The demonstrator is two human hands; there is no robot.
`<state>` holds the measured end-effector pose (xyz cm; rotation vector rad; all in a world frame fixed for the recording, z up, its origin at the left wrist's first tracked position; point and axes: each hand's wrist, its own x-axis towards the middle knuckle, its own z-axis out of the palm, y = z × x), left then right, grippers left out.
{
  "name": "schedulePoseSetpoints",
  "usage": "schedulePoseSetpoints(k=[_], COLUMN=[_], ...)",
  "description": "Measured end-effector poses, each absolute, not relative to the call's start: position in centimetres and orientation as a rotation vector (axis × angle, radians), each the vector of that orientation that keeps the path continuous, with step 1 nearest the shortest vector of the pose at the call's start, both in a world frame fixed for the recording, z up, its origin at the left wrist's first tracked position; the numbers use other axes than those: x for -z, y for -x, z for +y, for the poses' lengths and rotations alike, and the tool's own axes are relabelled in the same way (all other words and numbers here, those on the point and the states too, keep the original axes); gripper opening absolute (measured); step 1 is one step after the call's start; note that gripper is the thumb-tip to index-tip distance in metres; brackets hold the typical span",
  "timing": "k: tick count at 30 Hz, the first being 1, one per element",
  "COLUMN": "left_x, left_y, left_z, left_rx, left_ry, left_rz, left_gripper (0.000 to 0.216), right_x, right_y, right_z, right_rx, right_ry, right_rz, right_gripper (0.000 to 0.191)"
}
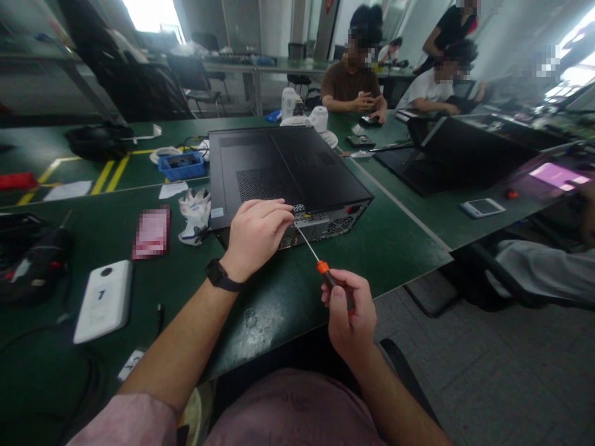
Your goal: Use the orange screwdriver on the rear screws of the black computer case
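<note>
A black desktop computer case point(297, 161) lies on its side on the green table, its rear panel point(325, 229) with vents and ports facing me. My right hand point(349, 306) is wrapped round the orange and dark handle of a screwdriver point(328, 272). The shaft slants up and away to the case's rear edge, where its tip meets my left fingertips. Wearing a black watch, my left hand point(260, 235) rests at that edge with thumb and fingers drawn together. Whatever is between those fingertips is hidden.
Left of the case are work gloves point(195, 215), a blue tray point(182, 166), a pink packet point(152, 232) and a white power bank point(105, 300). A phone point(482, 207) and black panels point(465, 155) lie to the right. Several people sit or stand beyond.
</note>
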<state>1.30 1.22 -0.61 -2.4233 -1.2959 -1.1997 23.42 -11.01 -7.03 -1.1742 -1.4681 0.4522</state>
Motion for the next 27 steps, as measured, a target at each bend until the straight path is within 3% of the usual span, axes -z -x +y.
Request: schedulePoseSetpoints(k=[8,17,22,27], left_x=[0.2,-0.1,2.8,6.2], left_y=[-1.9,-1.2,0.5,2.3], left_z=[0.3,-2.4,-4.6,-6.3], left_rx=[1.166,0.811,0.627,0.497], left_ry=[2.497,2.679,2.805,2.848], left_rz=[-1.255,-1.23,-1.357,-1.551], left_gripper=[0.021,0.022,0.025,0.026], right_x=[6.1,5.3,5.5,6.8], right_y=[-25.1,-29.2,-30.4,-29.4], right_z=[-11.3,-10.5,-9.6,-8.8], right_rx=[-0.594,-0.888,-1.076,-0.993], right_ry=[1.115,1.11,1.173,1.181], right_rz=[-1.391,-1.443,-1.713,-2.024], right_gripper=[0.019,0.019,0.022,0.026])
